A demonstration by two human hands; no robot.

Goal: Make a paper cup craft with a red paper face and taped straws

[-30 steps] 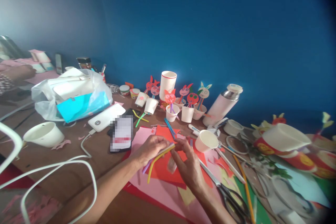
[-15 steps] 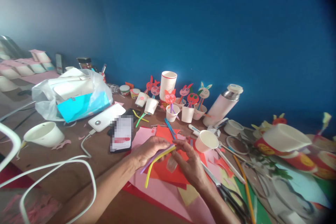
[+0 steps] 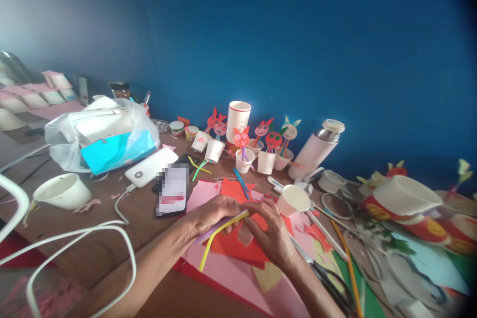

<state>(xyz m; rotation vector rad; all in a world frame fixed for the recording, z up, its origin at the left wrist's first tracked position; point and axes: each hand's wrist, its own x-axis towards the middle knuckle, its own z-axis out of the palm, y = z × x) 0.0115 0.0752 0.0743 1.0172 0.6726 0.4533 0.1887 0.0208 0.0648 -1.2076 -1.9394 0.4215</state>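
Two hands [image 3: 270, 226] apparently pinch a yellow straw [image 3: 207, 252] and purple straw [image 3: 209, 232], scissors [image 3: 316, 268] crowding the right forearm [image 3: 306, 284].

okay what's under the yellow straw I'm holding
Beneath the yellow straw are an orange-red sheet and a pink sheet. Your left hand and right hand cover parts of both, so anything there is hidden.

From here, nothing reads as words. Phone [image 3: 173, 189]: screen pixelated, red bar, text illegible. White power bank [image 3: 152, 167], left of and behind phone: small round mark, unreadable. Large paper cup [image 3: 402, 201], far right of phone: yellow emblem on red, lettering blurred. Tipped small cup [image 3: 201, 141], behind phone to its right: red mark, undecipherable.
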